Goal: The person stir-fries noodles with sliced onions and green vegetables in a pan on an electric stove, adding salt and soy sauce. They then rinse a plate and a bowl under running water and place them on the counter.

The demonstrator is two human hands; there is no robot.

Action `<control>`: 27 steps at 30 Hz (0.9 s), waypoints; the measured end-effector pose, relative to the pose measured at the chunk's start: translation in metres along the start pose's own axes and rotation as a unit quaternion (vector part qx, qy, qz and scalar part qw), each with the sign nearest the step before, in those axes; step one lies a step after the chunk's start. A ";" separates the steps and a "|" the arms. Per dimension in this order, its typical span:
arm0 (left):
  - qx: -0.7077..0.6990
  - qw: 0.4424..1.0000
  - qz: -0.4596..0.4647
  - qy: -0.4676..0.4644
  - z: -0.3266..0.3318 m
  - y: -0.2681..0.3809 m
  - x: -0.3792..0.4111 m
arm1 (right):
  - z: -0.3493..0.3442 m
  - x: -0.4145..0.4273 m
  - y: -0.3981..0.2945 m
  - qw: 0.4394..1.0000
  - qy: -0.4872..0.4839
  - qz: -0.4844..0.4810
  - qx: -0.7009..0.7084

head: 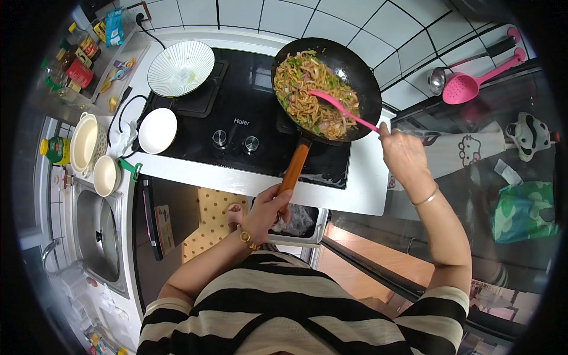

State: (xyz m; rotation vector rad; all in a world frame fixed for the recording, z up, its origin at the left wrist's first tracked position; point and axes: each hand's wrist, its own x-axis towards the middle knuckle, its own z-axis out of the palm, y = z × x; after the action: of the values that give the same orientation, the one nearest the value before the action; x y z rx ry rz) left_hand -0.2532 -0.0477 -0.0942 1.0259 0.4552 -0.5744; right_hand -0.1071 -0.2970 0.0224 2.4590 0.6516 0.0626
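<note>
My left hand grips the wooden handle of a dark wok, which sits on the right side of the black glass cooktop. Inside the wok lies a heap of stir-fried noodles mixed with green and pale sliced vegetables. A pink spatula is held in my right hand, at the wok's right. Its head is partly buried in the noodles, so its shape is hidden. The wok tilts slightly, with the food gathered toward its left and lower side.
A white ribbed plate rests over the left burner, beside a white bowl. Further left are a cream pot, a small bowl, a green peeler and the sink. Below my left hand, a drawer or bin stands open.
</note>
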 end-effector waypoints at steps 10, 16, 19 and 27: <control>0.007 1.000 -0.002 0.010 -0.001 0.003 -0.002 | -0.025 0.025 0.045 0.977 0.024 0.176 0.116; 0.005 1.000 -0.010 -0.007 -0.001 0.001 -0.001 | 0.011 0.104 0.079 0.985 0.045 0.150 0.074; 0.006 1.000 -0.008 -0.015 -0.002 0.000 0.000 | 0.006 0.127 0.063 0.994 0.057 0.043 0.086; -0.004 1.000 0.006 -0.002 -0.002 0.001 -0.001 | -0.038 0.040 0.045 0.969 0.187 -0.135 -0.091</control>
State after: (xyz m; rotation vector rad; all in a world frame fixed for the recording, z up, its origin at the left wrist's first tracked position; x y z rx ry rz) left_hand -0.2536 -0.0457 -0.0941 1.0187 0.4466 -0.5632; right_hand -0.0591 -0.2905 0.0746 2.1761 1.0861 0.4672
